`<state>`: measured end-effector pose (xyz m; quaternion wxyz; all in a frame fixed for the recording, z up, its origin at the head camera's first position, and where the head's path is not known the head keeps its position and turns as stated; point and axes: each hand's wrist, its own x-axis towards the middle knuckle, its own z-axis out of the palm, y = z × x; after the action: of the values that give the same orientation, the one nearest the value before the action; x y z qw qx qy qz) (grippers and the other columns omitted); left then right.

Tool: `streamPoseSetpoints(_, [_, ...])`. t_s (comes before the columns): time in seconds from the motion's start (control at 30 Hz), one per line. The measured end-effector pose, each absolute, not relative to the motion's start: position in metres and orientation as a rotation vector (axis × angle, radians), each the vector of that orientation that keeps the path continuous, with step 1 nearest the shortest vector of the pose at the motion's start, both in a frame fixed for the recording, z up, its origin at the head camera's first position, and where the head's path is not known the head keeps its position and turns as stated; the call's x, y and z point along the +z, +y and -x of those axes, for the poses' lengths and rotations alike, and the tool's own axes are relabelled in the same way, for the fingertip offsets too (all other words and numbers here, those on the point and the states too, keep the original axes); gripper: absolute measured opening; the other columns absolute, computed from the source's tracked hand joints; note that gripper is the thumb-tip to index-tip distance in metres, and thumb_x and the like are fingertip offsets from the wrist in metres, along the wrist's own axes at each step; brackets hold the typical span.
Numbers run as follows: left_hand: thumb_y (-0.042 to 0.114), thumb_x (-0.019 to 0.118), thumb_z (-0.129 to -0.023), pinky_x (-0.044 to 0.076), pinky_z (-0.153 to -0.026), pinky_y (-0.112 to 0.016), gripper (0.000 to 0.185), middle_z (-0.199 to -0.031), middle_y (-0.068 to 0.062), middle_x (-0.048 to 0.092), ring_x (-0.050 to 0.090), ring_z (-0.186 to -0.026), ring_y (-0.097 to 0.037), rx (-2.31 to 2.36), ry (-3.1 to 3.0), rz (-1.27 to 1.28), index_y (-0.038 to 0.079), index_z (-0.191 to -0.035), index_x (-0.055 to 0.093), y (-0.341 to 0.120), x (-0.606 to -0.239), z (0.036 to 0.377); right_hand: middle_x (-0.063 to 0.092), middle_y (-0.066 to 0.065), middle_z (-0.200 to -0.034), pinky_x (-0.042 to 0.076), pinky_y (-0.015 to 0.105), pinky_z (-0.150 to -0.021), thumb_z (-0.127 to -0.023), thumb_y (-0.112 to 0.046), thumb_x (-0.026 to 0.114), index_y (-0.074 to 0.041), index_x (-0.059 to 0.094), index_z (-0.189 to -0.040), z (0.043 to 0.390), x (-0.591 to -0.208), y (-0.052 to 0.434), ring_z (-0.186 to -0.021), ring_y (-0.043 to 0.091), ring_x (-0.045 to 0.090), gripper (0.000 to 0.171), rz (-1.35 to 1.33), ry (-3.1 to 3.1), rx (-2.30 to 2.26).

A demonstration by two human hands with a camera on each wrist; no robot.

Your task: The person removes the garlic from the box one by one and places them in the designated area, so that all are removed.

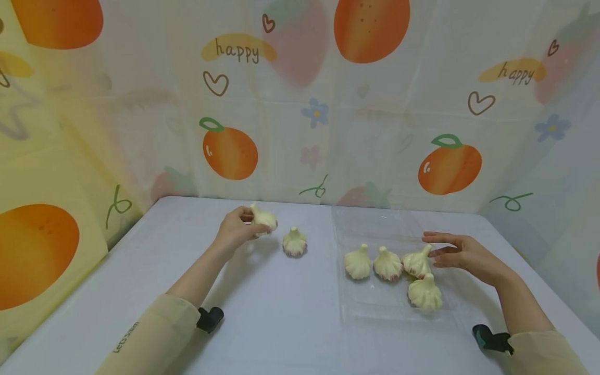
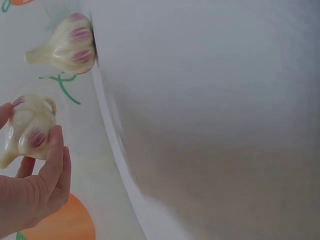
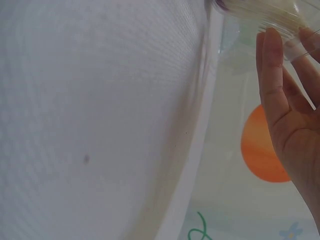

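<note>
My left hand (image 1: 239, 229) holds a garlic bulb (image 1: 263, 220) above the table's left part, fingers and thumb around it. The left wrist view shows purple streaks on this bulb (image 2: 32, 125), between the fingers (image 2: 52, 160). Another garlic bulb (image 1: 295, 242) stands on the table just to its right. Several more bulbs lie in a clear plastic tray (image 1: 375, 307), among them one garlic bulb (image 1: 358, 262) at its left. My right hand (image 1: 461, 258) is at the tray's right edge, fingers fairly straight, close to the rightmost bulbs (image 1: 417, 263).
A white table (image 1: 286, 317) carries everything. Behind it hangs a printed cloth (image 1: 281, 151) with oranges and hearts, and a yellow-lit cloth (image 1: 42, 172) runs along the left. Black straps (image 1: 210, 319) with cameras sit on both wrists.
</note>
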<state>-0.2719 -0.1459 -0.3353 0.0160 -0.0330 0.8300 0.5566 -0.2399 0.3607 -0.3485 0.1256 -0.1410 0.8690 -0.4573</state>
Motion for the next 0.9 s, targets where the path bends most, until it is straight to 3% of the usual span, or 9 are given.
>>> streamPoseSetpoints(0.17, [0.023, 0.076, -0.074, 0.056, -0.078, -0.027, 0.058, -0.131, -0.016, 0.05, 0.062, -0.093, -0.022, 1.647, 2.63, 0.105, 0.003, -0.121, 0.049, -0.151, -0.339, 0.273, 0.028, 0.013, -0.152, 0.053, 0.022, -0.083, -0.088, -0.017, 0.06, -0.003, 0.044, -0.137, 0.24, -0.348, 0.36, -0.103, -0.002, 0.06, 0.053, 0.401, 2.539, -1.316])
streamPoseSetpoints(0.37, [0.021, 0.077, -0.072, 0.056, -0.071, -0.026, 0.058, -0.127, -0.019, 0.053, 0.061, -0.076, -0.016, 1.533, 2.692, 0.1, 0.0, -0.119, 0.049, -0.155, -0.345, 0.275, 0.037, -0.003, -0.147, 0.053, 0.022, -0.083, -0.088, -0.016, 0.06, -0.003, 0.043, -0.137, 0.24, -0.349, 0.361, -0.103, -0.003, 0.06, 0.053, 0.412, 2.529, -1.331])
streamPoseSetpoints(0.47, [0.021, 0.077, -0.072, 0.056, -0.072, -0.028, 0.058, -0.127, -0.02, 0.053, 0.061, -0.077, -0.016, 1.499, 2.709, 0.091, 0.0, -0.118, 0.05, -0.155, -0.348, 0.276, 0.037, -0.005, -0.147, 0.053, 0.022, -0.083, -0.088, -0.016, 0.06, -0.003, 0.044, -0.136, 0.24, -0.349, 0.361, -0.103, -0.003, 0.06, 0.052, 0.414, 2.533, -1.327])
streamPoseSetpoints(0.67, [0.021, 0.077, -0.071, 0.055, -0.069, -0.025, 0.056, -0.124, -0.021, 0.054, 0.061, -0.087, -0.022, 1.434, 2.752, 0.07, 0.0, -0.115, 0.052, -0.155, -0.353, 0.275, 0.029, 0.012, -0.152, 0.054, 0.023, -0.083, -0.088, -0.018, 0.06, -0.005, 0.045, -0.136, 0.24, -0.349, 0.359, -0.103, -0.002, 0.06, 0.052, 0.395, 2.546, -1.31])
streamPoseSetpoints(0.9, [0.021, 0.078, -0.07, 0.054, -0.069, -0.024, 0.058, -0.124, -0.019, 0.053, 0.057, -0.092, -0.022, 1.348, 2.74, 0.055, 0.001, -0.117, 0.051, -0.155, -0.358, 0.276, 0.025, 0.017, -0.153, 0.053, 0.022, -0.083, -0.088, -0.019, 0.06, -0.007, 0.046, -0.136, 0.241, -0.349, 0.359, -0.102, -0.003, 0.059, 0.052, 0.369, 2.557, -1.291])
